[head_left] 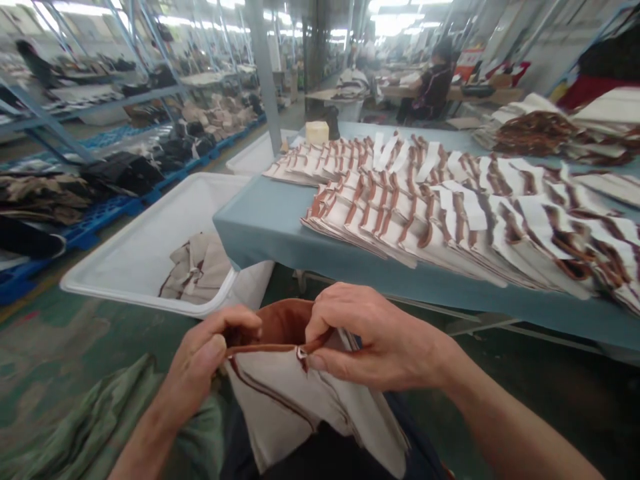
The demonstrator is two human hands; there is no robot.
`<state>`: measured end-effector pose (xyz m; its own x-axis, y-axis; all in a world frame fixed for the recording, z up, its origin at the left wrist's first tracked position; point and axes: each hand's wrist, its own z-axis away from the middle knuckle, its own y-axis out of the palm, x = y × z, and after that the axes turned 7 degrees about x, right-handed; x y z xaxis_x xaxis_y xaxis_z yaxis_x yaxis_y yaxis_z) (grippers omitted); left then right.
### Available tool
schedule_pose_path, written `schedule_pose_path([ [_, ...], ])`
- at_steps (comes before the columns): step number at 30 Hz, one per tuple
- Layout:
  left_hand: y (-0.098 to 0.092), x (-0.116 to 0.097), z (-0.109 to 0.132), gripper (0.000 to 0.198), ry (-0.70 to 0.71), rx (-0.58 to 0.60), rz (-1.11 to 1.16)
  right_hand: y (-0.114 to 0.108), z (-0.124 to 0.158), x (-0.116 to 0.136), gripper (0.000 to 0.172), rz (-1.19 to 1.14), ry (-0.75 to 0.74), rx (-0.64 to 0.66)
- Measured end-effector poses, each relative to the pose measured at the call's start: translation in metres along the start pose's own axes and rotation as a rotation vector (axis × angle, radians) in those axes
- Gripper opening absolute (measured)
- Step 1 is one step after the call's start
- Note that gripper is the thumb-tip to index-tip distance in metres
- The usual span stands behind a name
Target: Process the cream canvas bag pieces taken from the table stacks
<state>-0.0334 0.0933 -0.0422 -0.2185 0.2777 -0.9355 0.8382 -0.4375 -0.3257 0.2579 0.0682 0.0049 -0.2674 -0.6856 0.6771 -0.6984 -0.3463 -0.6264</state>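
Above my lap I hold a cream fabric piece (280, 383) with a brown lining and edge, which looks like a sewn bag part. My left hand (200, 353) pinches the brown edge at its left corner. On the right, my right hand (363, 337) grips the same edge between thumb and fingers, beside a small dark fold or seam. The brown inner side shows between the hands, and the cream panels hang down below them. Some fingertips are hidden behind the fabric.
A blue-covered table (260, 223) ahead carries overlapping rows of cream and brown pieces (390, 207) with white strips. To its left stands a white plastic bin (135, 260) with cream pieces inside. Green cloth (100, 420) lies lower left. A person (435, 80) sits farther back.
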Motion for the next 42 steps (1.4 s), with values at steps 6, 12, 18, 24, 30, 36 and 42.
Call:
schedule_pose_path([
  [6, 0.015, -0.053, -0.025, 0.014, 0.124, 0.332, -0.127, -0.006, -0.005, 0.012, 0.020, -0.114, 0.019, 0.045],
  [12, 0.036, -0.060, -0.028, 0.011, -0.020, 0.364, -0.045, 0.004, 0.008, -0.001, 0.014, -0.148, 0.037, 0.024],
  [18, 0.037, -0.053, -0.023, 0.021, -0.046, 0.386, -0.049, 0.012, 0.015, -0.018, 0.015, -0.204, 0.098, 0.069],
  [24, 0.034, -0.052, -0.023, 0.023, 0.010, 0.381, -0.128, 0.016, 0.013, -0.023, 0.021, -0.266, 0.096, 0.085],
  [30, 0.038, -0.053, -0.023, 0.021, 0.069, 0.300, -0.311, 0.018, 0.015, -0.011, 0.010, 0.034, 0.086, 0.020],
  [36, 0.040, -0.057, -0.028, 0.017, 0.150, 0.288, -0.480, 0.027, 0.014, -0.009, 0.020, 0.357, 0.113, 0.020],
  [42, 0.043, -0.049, -0.031, 0.020, 0.041, 0.322, -0.393, 0.046, 0.015, -0.023, 0.031, 0.545, 0.001, -0.146],
])
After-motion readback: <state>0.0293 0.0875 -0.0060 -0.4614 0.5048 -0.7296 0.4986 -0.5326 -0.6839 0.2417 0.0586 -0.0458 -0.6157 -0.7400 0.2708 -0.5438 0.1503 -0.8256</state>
